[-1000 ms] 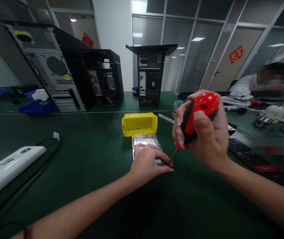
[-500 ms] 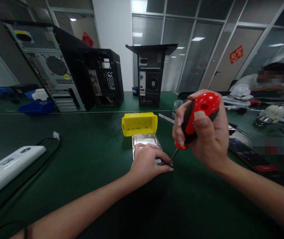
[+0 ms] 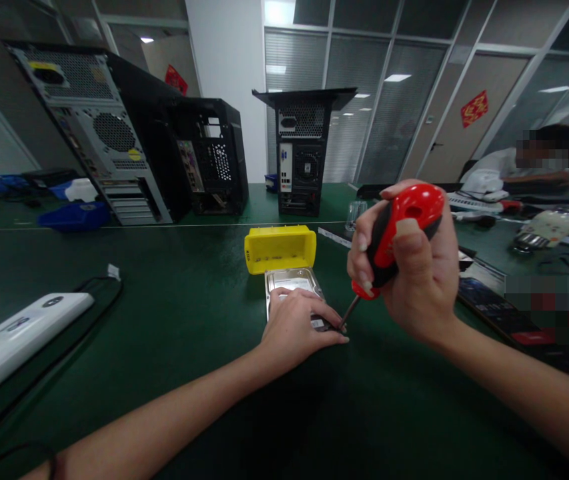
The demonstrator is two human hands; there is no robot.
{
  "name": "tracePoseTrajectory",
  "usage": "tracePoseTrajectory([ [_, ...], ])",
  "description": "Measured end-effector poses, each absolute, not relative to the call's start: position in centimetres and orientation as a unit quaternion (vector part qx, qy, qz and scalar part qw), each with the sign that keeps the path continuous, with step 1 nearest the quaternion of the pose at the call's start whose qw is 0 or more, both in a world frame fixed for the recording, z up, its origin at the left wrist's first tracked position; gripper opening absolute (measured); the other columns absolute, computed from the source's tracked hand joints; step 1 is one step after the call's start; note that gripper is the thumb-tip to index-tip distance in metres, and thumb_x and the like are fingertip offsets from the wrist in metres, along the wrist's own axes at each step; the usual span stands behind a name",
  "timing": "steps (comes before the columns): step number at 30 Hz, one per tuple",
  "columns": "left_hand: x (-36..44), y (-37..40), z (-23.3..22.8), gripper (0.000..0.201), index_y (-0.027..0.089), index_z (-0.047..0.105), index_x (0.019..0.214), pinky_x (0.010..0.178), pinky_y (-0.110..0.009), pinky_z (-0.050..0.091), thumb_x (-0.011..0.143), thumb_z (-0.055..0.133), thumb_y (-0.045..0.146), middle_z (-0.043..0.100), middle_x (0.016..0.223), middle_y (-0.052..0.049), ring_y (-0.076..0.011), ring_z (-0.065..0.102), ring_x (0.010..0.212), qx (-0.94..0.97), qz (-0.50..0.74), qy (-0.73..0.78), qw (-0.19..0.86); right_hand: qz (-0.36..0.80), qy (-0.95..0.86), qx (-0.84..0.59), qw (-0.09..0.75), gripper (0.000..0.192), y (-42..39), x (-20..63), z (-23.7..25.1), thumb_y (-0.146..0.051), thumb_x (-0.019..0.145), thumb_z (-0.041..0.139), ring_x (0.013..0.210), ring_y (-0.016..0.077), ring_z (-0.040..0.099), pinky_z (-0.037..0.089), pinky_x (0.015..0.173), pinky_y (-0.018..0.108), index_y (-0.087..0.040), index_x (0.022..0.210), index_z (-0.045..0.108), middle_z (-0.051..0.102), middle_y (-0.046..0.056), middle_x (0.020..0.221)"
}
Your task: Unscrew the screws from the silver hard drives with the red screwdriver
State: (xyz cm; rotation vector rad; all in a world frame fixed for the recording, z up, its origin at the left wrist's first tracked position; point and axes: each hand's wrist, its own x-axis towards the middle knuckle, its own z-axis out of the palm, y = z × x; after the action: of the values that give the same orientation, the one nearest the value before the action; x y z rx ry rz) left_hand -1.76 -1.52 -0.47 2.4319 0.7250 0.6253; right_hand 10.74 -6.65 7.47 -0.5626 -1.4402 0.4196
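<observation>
A silver hard drive (image 3: 292, 282) lies flat on the green table (image 3: 174, 313), just in front of a yellow plastic bin (image 3: 279, 248). My left hand (image 3: 297, 327) rests palm down on the drive's near end and covers it, fingers spread. My right hand (image 3: 414, 267) is wrapped around the red and black handle of a screwdriver (image 3: 399, 230). The screwdriver's shaft slants down and left, and its tip sits at the drive's near right corner, beside my left fingertips.
Three computer towers (image 3: 114, 133) stand at the back of the table. A white device (image 3: 17, 340) with a black cable lies at the left. A blue tray (image 3: 77, 215) sits back left. Black phones (image 3: 499, 313) lie at the right, where another person (image 3: 519, 163) sits.
My right hand and the screwdriver handle have shifted very slightly to the right. The left hand and the drive have not moved.
</observation>
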Motion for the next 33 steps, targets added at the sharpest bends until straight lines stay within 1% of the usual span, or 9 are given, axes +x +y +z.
tracePoseTrajectory([
  [6, -1.78, -1.4, -0.56, 0.014, 0.031, 0.073, 0.077, 0.09, -0.041, 0.025, 0.07, 0.075, 0.043, 0.073, 0.091, 0.007, -0.0224, 0.059, 0.098, 0.896, 0.237, 0.269, 0.264, 0.193, -0.635, -0.263, 0.701, 0.018, -6.71, 10.56, 7.54, -0.041, 0.087, 0.05, 0.04, 0.0095, 0.04, 0.037, 0.038, 0.027, -0.033, 0.102, 0.046, 0.047, -0.002, 0.069],
  [12, -1.76, -1.5, -0.49, 0.012, 0.03, 0.073, 0.076, 0.091, -0.042, 0.024, 0.069, 0.076, 0.04, 0.074, 0.091, 0.008, -0.0228, 0.059, 0.099, 0.895, 0.239, 0.26, 0.274, 0.199, -0.652, -0.226, 0.696, 0.018, -6.69, 10.68, 7.69, -0.036, 0.087, 0.053, 0.04, 0.0078, 0.042, 0.037, 0.036, 0.024, -0.03, 0.104, 0.048, 0.046, -0.003, 0.07],
  [17, -1.7, -1.51, -0.45, 0.011, 0.031, 0.073, 0.075, 0.089, -0.042, 0.023, 0.068, 0.078, 0.039, 0.074, 0.091, 0.01, -0.0223, 0.059, 0.098, 0.896, 0.241, 0.256, 0.271, 0.191, -0.657, -0.224, 0.694, 0.021, -6.49, 10.81, 7.61, -0.039, 0.086, 0.055, 0.039, 0.0068, 0.042, 0.037, 0.034, 0.022, -0.03, 0.104, 0.048, 0.047, -0.003, 0.071],
  [27, -1.77, -1.35, -0.79, 0.011, 0.032, 0.072, 0.077, 0.089, -0.044, 0.022, 0.071, 0.075, 0.04, 0.074, 0.09, 0.008, -0.0225, 0.06, 0.097, 0.895, 0.249, 0.254, 0.268, 0.186, -0.65, -0.222, 0.702, 0.021, -6.56, 10.7, 7.7, -0.039, 0.085, 0.056, 0.04, 0.0071, 0.043, 0.037, 0.034, 0.023, -0.029, 0.103, 0.049, 0.048, -0.003, 0.07],
  [33, -1.74, -1.34, -0.85, 0.012, 0.031, 0.072, 0.077, 0.088, -0.042, 0.022, 0.071, 0.075, 0.041, 0.074, 0.089, 0.008, -0.0219, 0.06, 0.095, 0.898, 0.247, 0.254, 0.262, 0.191, -0.654, -0.207, 0.702, 0.022, -6.48, 10.8, 7.6, -0.036, 0.086, 0.057, 0.042, 0.0069, 0.044, 0.038, 0.036, 0.024, -0.027, 0.104, 0.049, 0.048, -0.003, 0.071],
])
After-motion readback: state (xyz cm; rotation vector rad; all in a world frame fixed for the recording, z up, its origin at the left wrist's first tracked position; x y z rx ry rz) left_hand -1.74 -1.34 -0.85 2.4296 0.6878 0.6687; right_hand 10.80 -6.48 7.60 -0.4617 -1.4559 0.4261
